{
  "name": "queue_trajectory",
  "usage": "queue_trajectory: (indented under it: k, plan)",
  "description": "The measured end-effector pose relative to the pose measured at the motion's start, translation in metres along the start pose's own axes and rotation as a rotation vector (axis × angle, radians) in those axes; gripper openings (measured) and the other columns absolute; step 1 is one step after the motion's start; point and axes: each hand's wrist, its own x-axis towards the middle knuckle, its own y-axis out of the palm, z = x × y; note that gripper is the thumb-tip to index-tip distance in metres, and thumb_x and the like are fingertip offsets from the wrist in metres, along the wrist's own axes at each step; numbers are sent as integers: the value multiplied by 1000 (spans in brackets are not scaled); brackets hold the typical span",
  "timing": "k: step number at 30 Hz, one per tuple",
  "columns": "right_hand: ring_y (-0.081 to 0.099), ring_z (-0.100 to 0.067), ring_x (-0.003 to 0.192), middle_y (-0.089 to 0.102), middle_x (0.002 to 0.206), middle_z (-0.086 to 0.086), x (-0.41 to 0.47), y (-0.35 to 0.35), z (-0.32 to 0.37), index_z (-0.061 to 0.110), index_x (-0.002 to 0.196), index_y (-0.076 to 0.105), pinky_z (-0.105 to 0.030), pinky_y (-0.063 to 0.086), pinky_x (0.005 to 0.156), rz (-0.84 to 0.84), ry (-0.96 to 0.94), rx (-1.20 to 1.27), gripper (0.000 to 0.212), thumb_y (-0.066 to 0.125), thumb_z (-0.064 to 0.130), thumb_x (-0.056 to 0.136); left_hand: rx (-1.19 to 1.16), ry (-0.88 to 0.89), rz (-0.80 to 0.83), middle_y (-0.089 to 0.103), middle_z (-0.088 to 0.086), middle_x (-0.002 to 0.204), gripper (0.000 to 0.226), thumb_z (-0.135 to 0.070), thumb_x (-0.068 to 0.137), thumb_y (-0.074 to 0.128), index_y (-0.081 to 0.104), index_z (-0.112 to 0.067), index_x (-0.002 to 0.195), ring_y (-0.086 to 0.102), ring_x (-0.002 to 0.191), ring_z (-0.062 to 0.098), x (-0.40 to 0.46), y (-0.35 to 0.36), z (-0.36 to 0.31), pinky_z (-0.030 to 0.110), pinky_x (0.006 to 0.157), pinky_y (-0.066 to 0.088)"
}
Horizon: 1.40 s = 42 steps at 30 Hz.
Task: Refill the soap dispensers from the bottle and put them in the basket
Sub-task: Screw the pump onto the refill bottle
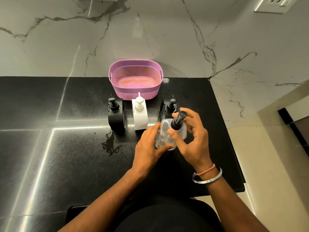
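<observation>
Head view, one entry per item, as I read it from my station.

Clear dispenser (168, 134): square, see-through, nearly empty, black pump (178, 122) seated on top. It stands on the black counter (50, 156), clamped in my left hand (150, 148), whose fingers and thumb curl round its near-left side. My right hand (194, 138) pinches the pump collar between thumb and fingers; I judge the step to be unscrewing the pump before refilling.

Risks: the body looks slick and light, so a hard twist could turn the whole dispenser in the left grip or tip it. A lifted pump tube may drip.

Round the grip:
- White pump bottle (139, 114), just left of and beyond the grip, close to my left knuckles; presumably the refill source. An elbow swing could knock it.
- Black dispenser (168, 108), directly behind the right hand, partly hidden by it.
- Second black dispenser (115, 116), further left, past the white bottle.
- Purple basket (136, 79), beyond all of them against the marble wall, holding no dispensers; the row of bottles stands between grip and basket.
- Wet spill (109, 144), left of the grip, on the counter; a slip hazard for anything set down there.
</observation>
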Motion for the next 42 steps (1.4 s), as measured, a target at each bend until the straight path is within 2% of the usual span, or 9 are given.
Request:
queue_trajectory:
  k: [4, 10, 13, 17, 21, 26, 30, 32, 42]
  plan:
    - [73, -17, 102, 72, 109, 8, -1, 3, 3, 15, 116, 65, -41, 63, 83, -54, 9, 6, 24, 74, 24, 96, 13, -8, 2, 53, -21, 143, 83, -53, 84, 83, 42, -40, 155, 52, 133, 5, 1, 2, 3, 43, 104, 56]
    - [71, -14, 85, 67, 92, 16, 4, 19, 9, 20, 95, 58, -33, 62, 70, -247, 82, -60, 36, 86, 39, 82, -6, -10, -1, 56, -19, 136, 83, -59, 81, 79, 45, -37, 154, 56, 128, 7, 3, 2, 1, 41, 101, 57]
    - [72, -14, 87, 68, 96, 13, 3, 24, 9, 18, 97, 56, -37, 62, 72, -276, 93, -84, 42, 87, 41, 81, -11, -16, 14, 55, -19, 140, 86, -66, 80, 75, 45, -37, 155, 55, 130, 6, 3, 0, 1, 41, 102, 57]
    - [70, -22, 110, 70, 120, 1, -4, 16, 2, 17, 129, 62, -43, 61, 88, -130, 1, -45, 38, 74, 31, 96, -16, -22, 15, 55, -21, 142, 83, -71, 81, 70, 45, -39, 154, 54, 132, 5, 3, 0, 2, 42, 103, 56]
    - [72, -23, 100, 71, 108, 1, -6, 12, 1, 14, 112, 67, -48, 60, 82, -189, -17, -86, 25, 81, 22, 93, 7, -20, 30, 54, -20, 143, 87, -73, 81, 71, 44, -37, 155, 53, 133, 7, 2, 2, 5, 42, 103, 56]
    - [72, -19, 86, 69, 96, 5, 4, 21, 3, 24, 98, 59, -46, 61, 70, -246, 63, -134, 36, 85, 46, 86, 7, -33, 12, 58, -21, 131, 80, -67, 79, 76, 50, -36, 149, 56, 123, 5, 6, -1, 0, 38, 98, 56]
    - [69, -22, 118, 67, 134, -3, -3, 10, -2, 30, 137, 58, -50, 60, 92, -105, -15, -103, 43, 66, 48, 99, 21, -27, 19, 59, -21, 130, 73, -71, 81, 67, 50, -42, 145, 55, 122, 3, 4, -2, -4, 37, 98, 54]
    - [69, -25, 117, 60, 148, -1, -4, 6, -5, 27, 132, 64, -51, 60, 93, -75, -54, -128, 34, 63, 42, 102, 23, -38, 23, 58, -22, 130, 70, -66, 83, 73, 50, -42, 145, 55, 123, 3, 4, 0, -3, 37, 98, 55]
    - [71, -18, 91, 69, 98, 10, 3, 18, 0, 23, 100, 61, -47, 61, 74, -191, 99, -125, 41, 87, 49, 82, 40, -14, 46, 56, -24, 135, 66, -59, 86, 69, 45, -43, 146, 51, 128, 3, -5, -4, -11, 35, 101, 53]
